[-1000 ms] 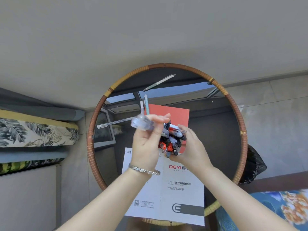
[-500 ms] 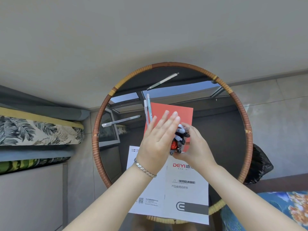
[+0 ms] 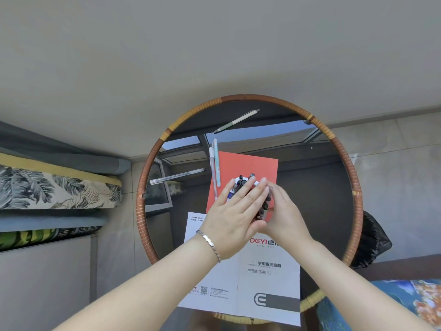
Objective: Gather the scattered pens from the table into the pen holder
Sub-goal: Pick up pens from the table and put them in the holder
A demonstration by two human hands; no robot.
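My right hand (image 3: 286, 218) is closed around a bundle of pens (image 3: 263, 210), held just above a red sheet (image 3: 253, 164). My left hand (image 3: 232, 220) lies flat with fingers straight, pressed against the bundle's left side. Past its fingertips shows a round pale rim with dark pen ends (image 3: 242, 182), possibly the clear pen holder; most of it is hidden. Loose on the glass table (image 3: 317, 192) lie a grey-white pen (image 3: 235, 121) at the back, a light blue pen (image 3: 216, 163) beside a white pen (image 3: 211, 163), and a clear pen (image 3: 177, 177) at the left.
The round table has a woven rattan rim (image 3: 142, 187). A white printed manual (image 3: 265, 273) lies near me, partly under my hands. Leaf-print cushions (image 3: 47, 187) are on the left, a black bag (image 3: 372, 240) on the right, a blue floral cushion (image 3: 393, 304) bottom right.
One second ago my left hand gripped a clear object at the bundle's left end. It has since flattened and now presses against the pens. My right hand keeps its grip.
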